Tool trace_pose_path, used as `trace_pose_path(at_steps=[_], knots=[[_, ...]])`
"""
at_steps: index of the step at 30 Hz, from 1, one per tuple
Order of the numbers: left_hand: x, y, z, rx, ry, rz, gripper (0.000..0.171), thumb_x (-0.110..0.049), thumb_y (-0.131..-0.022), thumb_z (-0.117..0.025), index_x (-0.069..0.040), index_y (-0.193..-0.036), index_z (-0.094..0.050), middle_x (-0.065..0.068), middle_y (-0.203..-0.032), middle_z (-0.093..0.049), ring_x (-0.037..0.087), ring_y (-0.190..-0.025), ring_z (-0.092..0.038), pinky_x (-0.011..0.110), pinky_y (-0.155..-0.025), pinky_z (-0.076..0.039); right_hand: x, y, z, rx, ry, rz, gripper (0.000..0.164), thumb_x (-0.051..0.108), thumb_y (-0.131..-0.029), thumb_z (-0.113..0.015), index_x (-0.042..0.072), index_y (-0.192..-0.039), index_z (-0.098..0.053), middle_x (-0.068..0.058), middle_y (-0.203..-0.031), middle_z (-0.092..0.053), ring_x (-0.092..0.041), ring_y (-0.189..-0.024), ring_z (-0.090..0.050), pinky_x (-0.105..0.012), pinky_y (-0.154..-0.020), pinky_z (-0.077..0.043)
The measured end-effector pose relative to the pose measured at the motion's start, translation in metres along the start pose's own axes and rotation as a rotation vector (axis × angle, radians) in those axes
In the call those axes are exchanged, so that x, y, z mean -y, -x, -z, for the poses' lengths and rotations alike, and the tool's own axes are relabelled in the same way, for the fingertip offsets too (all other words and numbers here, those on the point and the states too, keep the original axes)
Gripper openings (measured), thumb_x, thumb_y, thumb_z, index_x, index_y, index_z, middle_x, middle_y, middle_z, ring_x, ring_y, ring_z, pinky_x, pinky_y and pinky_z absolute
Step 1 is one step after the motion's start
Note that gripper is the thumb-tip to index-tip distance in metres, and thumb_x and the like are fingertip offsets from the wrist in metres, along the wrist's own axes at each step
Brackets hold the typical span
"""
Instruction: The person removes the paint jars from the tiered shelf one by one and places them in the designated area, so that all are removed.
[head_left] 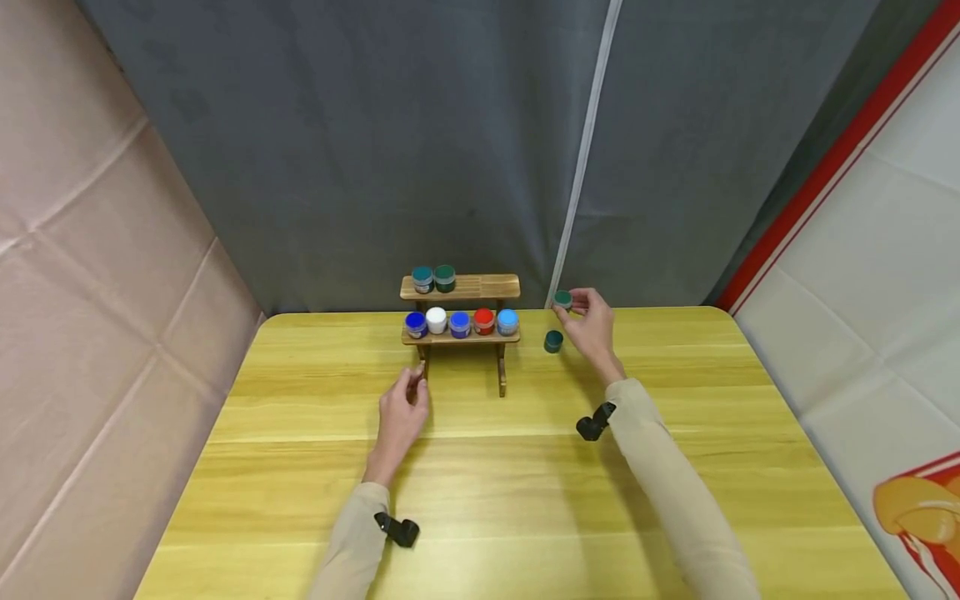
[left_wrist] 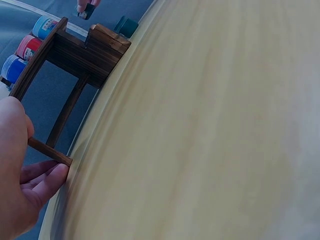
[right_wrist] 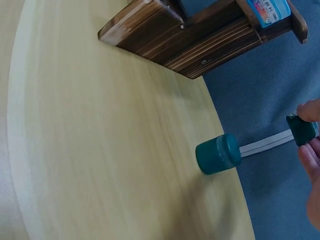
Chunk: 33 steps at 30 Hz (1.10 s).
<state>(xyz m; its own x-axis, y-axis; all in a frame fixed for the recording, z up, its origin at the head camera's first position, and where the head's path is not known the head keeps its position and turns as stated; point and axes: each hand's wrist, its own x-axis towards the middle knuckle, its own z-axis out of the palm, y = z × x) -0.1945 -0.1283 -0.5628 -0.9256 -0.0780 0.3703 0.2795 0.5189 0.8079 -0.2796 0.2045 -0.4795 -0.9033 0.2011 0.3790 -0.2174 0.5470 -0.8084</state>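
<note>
1. One small, squat jar with a dark green top (head_left: 562,299) is pinched between the thumb and fingertips of my right grip (head_left: 592,327), held up clear of the counter (head_left: 480,500), a yellow wood-grain surface.
2. It sits at the very tip of that grip, on its left side, to the right of the brown, two-tier wooden rack (head_left: 491,287) and apart from it.
3. A dark teal-green cylindrical jar (head_left: 553,342) stands on the counter just beside my right grip, nearer to me than the pinched one and touching neither my hand nor the rack.
4. My left grip (head_left: 401,412) is curled about the foot of the rack's left leg, low down.
5. At the left of the upper tier are a teal-topped jar (head_left: 423,280) and a green-topped jar (head_left: 445,279), side by side.
6. Along the lower tier, left to right, I see a dark blue jar (head_left: 416,324), a white jar (head_left: 437,320), a violet-blue jar (head_left: 461,324), a red jar (head_left: 484,322) and a light blue jar (head_left: 507,322).
</note>
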Motion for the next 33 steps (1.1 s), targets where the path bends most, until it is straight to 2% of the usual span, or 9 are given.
trace_pose_path(at_steps=[7, 14, 23, 33], knots=[[-0.001, 0.0, 0.0, -0.002, -0.003, 0.003, 0.017, -0.008, -0.098, -0.061, -0.002, -0.112, -0.068, 0.016, -0.115, -0.074, 0.035, -0.103, -0.07, 0.046, -0.091, -0.06, -0.008, 0.006, 0.002, 0.0, -0.004, -0.015, 0.036, 0.006, -0.088, -0.075, -0.01, -0.117, -0.06, -0.028, -0.113, -0.066, -0.041, -0.103, -0.068, -0.048, -0.095, -0.059], [-0.001, 0.0, 0.0, 0.002, -0.009, 0.005, 0.016, -0.008, -0.099, -0.06, -0.003, -0.112, -0.067, 0.016, -0.118, -0.073, 0.034, -0.104, -0.07, 0.044, -0.092, -0.061, -0.019, 0.015, 0.006, 0.013, 0.001, -0.088, 0.036, 0.009, -0.091, -0.074, -0.008, -0.119, -0.059, -0.026, -0.116, -0.065, -0.04, -0.107, -0.066, -0.047, -0.098, -0.057], [-0.003, 0.0, 0.0, 0.023, -0.007, 0.033, 0.017, -0.009, -0.099, -0.06, -0.003, -0.113, -0.067, 0.016, -0.12, -0.073, 0.036, -0.109, -0.069, 0.046, -0.097, -0.058, -0.033, 0.021, 0.008, -0.002, -0.003, -0.132, 0.036, 0.01, -0.09, -0.075, -0.007, -0.118, -0.06, -0.024, -0.115, -0.066, -0.038, -0.106, -0.067, -0.047, -0.097, -0.058], [-0.002, 0.0, 0.0, 0.01, -0.017, 0.016, 0.015, -0.008, -0.098, -0.06, -0.003, -0.111, -0.067, 0.016, -0.116, -0.073, 0.035, -0.105, -0.07, 0.045, -0.093, -0.06, -0.045, 0.029, 0.009, 0.003, -0.006, -0.171, 0.037, 0.012, -0.091, -0.074, -0.006, -0.12, -0.06, -0.025, -0.116, -0.066, -0.038, -0.107, -0.067, -0.046, -0.098, -0.057]])
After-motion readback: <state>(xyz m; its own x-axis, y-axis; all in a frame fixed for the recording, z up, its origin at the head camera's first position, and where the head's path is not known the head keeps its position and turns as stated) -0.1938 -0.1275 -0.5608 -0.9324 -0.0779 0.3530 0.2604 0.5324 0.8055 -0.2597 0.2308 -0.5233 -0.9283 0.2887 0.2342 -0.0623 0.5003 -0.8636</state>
